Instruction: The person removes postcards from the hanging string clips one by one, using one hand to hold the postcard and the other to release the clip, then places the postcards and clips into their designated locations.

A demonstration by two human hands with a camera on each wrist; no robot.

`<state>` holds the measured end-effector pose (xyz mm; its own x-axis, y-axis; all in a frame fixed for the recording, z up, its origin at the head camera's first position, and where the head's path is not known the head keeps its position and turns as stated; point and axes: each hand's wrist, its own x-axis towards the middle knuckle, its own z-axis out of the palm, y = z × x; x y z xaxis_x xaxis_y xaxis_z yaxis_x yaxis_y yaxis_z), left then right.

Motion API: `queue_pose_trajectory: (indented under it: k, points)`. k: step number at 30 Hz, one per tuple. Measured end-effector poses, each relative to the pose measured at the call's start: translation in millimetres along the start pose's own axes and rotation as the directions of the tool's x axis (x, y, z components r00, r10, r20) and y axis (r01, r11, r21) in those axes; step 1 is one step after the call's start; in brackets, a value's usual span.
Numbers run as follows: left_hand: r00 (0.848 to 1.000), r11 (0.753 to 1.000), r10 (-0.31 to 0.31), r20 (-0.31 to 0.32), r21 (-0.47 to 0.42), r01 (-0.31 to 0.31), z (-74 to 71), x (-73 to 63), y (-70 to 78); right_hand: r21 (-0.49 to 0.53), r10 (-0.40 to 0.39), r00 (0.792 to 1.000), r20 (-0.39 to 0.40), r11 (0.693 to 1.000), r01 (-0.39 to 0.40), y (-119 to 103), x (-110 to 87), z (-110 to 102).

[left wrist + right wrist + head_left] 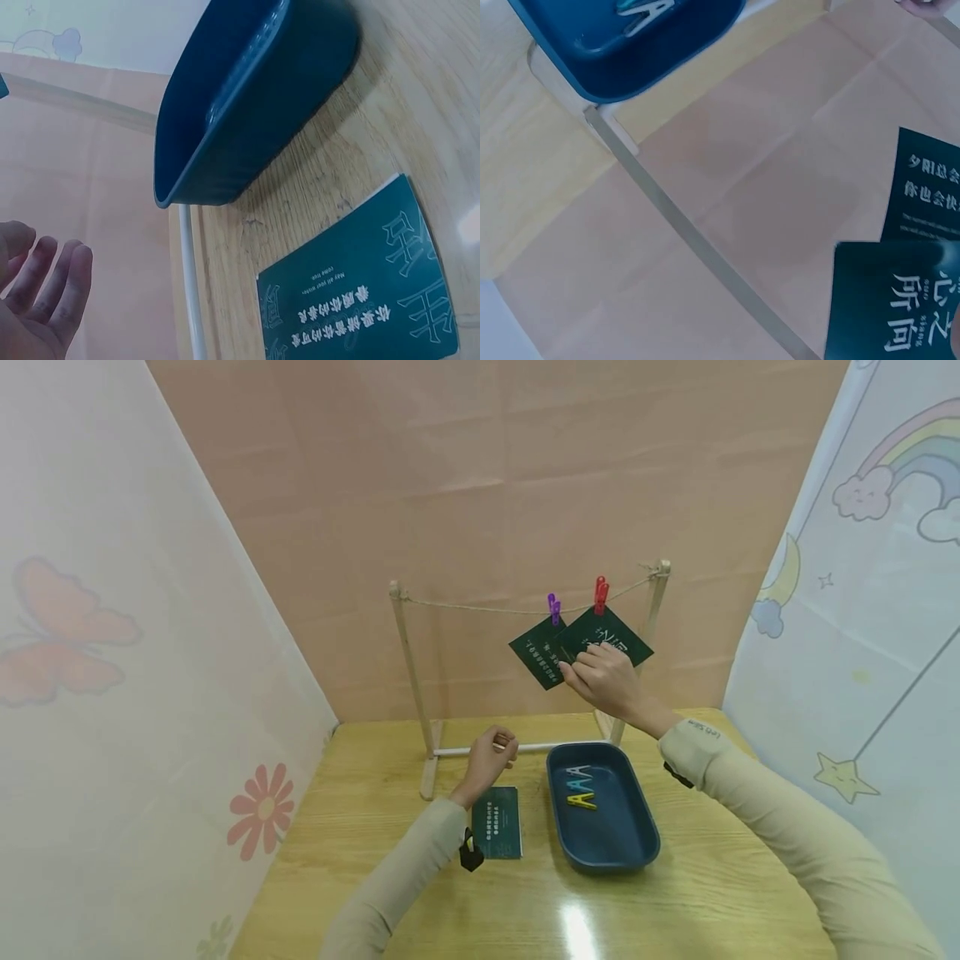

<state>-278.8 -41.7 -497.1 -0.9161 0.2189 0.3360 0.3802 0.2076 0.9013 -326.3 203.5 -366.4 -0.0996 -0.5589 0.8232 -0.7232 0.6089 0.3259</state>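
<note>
Two dark green printed cards hang from a string. A purple clothespin holds the left card, and a red clothespin holds the right card, which overlaps it. My right hand grips the lower part of the right card with curled fingers, covering some of its lettering; its fingertips are mostly hidden. My left hand, loosely curled and holding nothing, hovers above the table near a stack of green cards. The left wrist view shows its relaxed fingers apart from the stack.
A blue tray stands right of the stack with a white clothespin, a blue one and a yellow one inside. Wooden posts and a white bar form the line's frame. Fabric walls surround the table.
</note>
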Motion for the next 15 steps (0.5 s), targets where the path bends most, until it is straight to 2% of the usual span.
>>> queue_pose_trajectory:
  k: [9, 15]
  points:
    - [0.999, 0.999, 0.025, -0.039, 0.044, -0.023, 6.0, 7.3, 10.1, -0.013, -0.039, 0.999, -0.019, 0.999, 0.039, 7.1, 22.5, -9.2]
    - [0.994, 0.997, 0.064, -0.087, 0.047, -0.061, 11.1, 10.7, 12.6, -0.024, -0.066, 0.998, -0.019, 0.998, 0.066, 13.0, 36.3, -13.1]
